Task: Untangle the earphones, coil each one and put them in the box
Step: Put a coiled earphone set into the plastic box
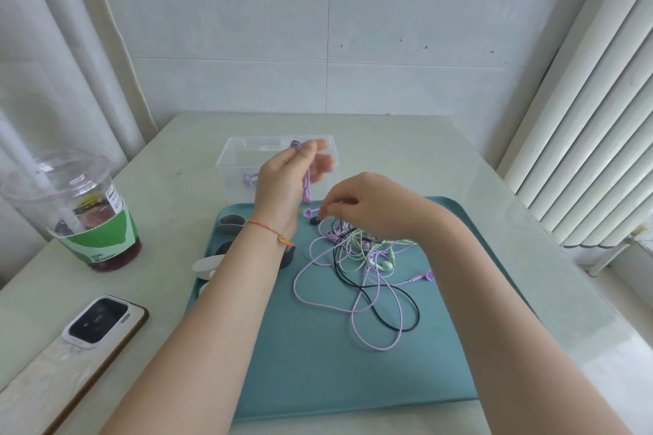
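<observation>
A tangle of purple, black and pale green earphone cables lies on a teal tray. My left hand is raised in front of the clear plastic box with purple cable wound round its fingers; the cable hangs down from it to the tangle. My right hand hovers over the top of the tangle and pinches a cable beside a black earbud and a purple earbud. A purple earphone shows inside the box.
A plastic cup with a green sleeve stands at the left of the table. A phone lies face down at the near left. Dark and white oval pieces sit at the tray's left edge. A radiator runs along the right.
</observation>
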Demonstrator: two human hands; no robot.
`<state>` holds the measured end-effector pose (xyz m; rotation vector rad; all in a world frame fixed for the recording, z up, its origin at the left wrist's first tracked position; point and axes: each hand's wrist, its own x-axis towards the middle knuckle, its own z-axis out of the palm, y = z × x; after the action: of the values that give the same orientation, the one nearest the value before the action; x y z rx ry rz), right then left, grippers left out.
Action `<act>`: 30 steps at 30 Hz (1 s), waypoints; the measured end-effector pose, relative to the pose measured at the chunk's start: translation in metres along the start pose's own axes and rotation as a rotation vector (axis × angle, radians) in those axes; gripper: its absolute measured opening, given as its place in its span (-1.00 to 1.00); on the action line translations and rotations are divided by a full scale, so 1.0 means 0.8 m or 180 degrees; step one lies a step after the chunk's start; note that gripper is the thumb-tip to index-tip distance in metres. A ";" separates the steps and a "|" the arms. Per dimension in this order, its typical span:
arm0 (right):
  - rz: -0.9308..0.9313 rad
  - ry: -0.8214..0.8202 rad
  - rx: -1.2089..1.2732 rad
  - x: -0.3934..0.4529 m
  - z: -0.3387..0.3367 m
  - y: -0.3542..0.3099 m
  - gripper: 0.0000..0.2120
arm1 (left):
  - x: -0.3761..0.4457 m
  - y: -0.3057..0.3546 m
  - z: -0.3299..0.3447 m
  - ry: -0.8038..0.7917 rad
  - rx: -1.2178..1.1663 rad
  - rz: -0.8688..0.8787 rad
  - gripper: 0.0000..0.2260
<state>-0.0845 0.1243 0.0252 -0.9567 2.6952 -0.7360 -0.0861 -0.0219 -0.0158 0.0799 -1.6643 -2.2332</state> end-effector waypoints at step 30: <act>0.0268 0.0213 0.1622 0.019 0.015 0.022 -0.81 | 0.010 0.010 -0.013 -0.0861 -0.2239 -0.1057 -0.52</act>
<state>-0.1016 0.1215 0.0055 -0.6943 2.3872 -1.3639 -0.0893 -0.0362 -0.0106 -0.1393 -0.9238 -3.0687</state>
